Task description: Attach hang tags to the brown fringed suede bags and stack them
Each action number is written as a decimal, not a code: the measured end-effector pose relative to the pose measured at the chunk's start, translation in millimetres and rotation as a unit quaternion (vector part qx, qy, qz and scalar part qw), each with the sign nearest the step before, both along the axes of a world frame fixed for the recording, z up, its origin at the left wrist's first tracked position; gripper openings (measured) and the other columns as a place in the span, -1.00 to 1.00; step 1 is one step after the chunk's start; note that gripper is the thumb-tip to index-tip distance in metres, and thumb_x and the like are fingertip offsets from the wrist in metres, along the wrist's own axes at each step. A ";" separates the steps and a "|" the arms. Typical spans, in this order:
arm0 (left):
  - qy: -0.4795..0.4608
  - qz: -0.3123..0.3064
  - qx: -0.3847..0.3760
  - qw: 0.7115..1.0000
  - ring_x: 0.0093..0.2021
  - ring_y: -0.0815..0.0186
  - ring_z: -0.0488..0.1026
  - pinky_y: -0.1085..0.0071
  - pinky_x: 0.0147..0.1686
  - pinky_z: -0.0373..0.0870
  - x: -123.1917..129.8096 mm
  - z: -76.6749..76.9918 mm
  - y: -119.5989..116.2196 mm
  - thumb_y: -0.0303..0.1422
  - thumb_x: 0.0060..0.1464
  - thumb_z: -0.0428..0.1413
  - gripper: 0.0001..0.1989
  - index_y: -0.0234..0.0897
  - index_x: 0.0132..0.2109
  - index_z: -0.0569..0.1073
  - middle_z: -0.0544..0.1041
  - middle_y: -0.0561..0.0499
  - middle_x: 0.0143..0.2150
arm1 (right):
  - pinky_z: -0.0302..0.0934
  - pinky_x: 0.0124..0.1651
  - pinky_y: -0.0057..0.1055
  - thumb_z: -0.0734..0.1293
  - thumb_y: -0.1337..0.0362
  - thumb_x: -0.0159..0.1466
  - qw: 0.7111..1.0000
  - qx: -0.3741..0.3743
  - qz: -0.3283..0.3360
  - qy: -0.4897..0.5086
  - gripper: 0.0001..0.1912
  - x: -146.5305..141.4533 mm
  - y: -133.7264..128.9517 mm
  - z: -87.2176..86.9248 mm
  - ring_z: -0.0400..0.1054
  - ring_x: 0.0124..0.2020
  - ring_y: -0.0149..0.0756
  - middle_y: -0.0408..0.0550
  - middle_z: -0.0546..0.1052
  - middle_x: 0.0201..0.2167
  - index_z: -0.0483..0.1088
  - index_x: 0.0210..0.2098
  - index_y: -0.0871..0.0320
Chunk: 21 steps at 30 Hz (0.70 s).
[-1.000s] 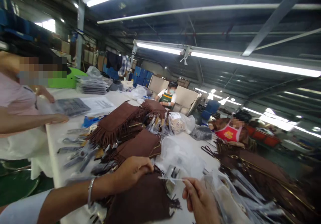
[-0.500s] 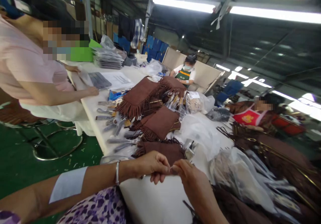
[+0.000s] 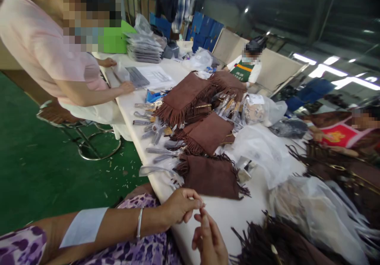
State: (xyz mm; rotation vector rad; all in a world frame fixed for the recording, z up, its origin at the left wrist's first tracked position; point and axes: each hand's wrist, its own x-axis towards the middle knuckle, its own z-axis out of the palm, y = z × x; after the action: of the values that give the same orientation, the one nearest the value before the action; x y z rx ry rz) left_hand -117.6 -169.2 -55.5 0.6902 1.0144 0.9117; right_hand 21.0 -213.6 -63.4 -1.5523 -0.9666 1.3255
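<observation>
My left hand (image 3: 182, 207) is over the near edge of the table, thumb and forefinger pinched together. Whatever lies at those fingertips is too small to name. My right hand (image 3: 210, 233) comes up from below with curled fingers, its fingertips meeting the left ones. Just beyond both hands lies a brown fringed bag (image 3: 210, 176), flat on the white table (image 3: 221, 209). Behind it rest another brown fringed bag (image 3: 208, 132) and a pile of similar ones (image 3: 185, 92). Plastic-wrapped straps (image 3: 162, 152) stick out along their left side.
Clear plastic bags (image 3: 261, 150) lie right of the fringed bags. More brown fringed goods (image 3: 285, 237) sit at the near right, beside a filled plastic bag (image 3: 314, 209). A co-worker (image 3: 59, 55) sits at the left edge; others work at the back and right. Left of the table is green floor (image 3: 113, 182).
The view has shifted, so the table sits further right and lower. My right hand has dropped slightly and turned, its fingers now upward. My hands remain together at the fingertips.
</observation>
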 end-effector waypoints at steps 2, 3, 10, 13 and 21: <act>0.030 0.036 0.021 0.999 -0.78 0.52 0.05 0.57 -0.70 0.01 0.2 -6.4 -7.3 -0.14 0.08 0.14 -0.71 -0.31 -0.26 0.47 0.34 0.19 -0.69 | 0.03 -0.65 -0.52 0.39 -0.28 0.05 0.998 -0.043 -0.017 0.034 -0.22 -15.3 -4.2 -11.5 0.15 -0.68 -0.51 -0.12 0.54 -0.49 0.44 0.03 0.20; 0.062 0.047 0.046 0.996 -0.74 0.50 0.13 0.56 -0.66 0.09 -1.4 -8.9 -11.3 -0.18 0.12 0.11 -0.74 -0.31 -0.25 0.47 0.40 0.16 -0.64 | 0.00 -0.66 -0.52 0.38 -0.29 0.05 0.997 -0.064 -0.018 0.047 -0.20 -20.7 -4.7 -16.7 0.13 -0.70 -0.51 -0.17 0.49 -0.58 0.43 0.04 0.21; 0.430 -0.036 0.374 0.821 -0.32 0.26 0.54 0.45 -0.33 0.31 -27.0 -19.5 -36.5 -0.32 0.35 -0.16 -0.69 -0.28 -0.06 0.46 0.60 -0.09 -0.27 | 0.16 -0.61 -0.48 0.42 -0.28 0.01 0.983 -0.146 -0.015 0.109 -0.18 -32.9 -0.3 -31.0 0.36 -0.61 -0.36 -0.15 0.55 -0.54 0.41 0.12 0.06; 0.491 -0.072 0.406 0.767 -0.39 0.26 0.53 0.44 -0.40 0.30 -33.9 -24.6 -38.0 -0.34 0.37 -0.23 -0.66 -0.34 -0.13 0.42 0.57 -0.12 -0.34 | 0.26 -0.55 -0.42 0.40 -0.26 0.06 0.982 -0.144 0.028 0.118 -0.25 -36.2 0.7 -27.9 0.46 -0.51 -0.26 -0.10 0.59 -0.48 0.41 0.13 0.00; 0.551 -0.152 0.410 0.711 -0.42 0.24 0.51 0.44 -0.50 0.25 -37.5 -33.0 -42.1 -0.37 0.35 -0.18 -0.75 -0.30 -0.12 0.37 0.56 -0.08 -0.30 | 0.40 -0.37 -0.37 0.50 -0.15 0.01 0.983 -0.112 0.044 0.138 -0.39 -35.7 -2.1 -28.3 0.54 -0.29 -0.17 -0.05 0.62 -0.30 0.51 -0.03 0.00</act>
State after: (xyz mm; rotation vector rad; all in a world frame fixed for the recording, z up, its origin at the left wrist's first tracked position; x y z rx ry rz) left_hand -155.1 -211.3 -88.4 2.2857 1.4238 0.5598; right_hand -14.7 -215.7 -91.7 -1.4512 -0.7390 1.7083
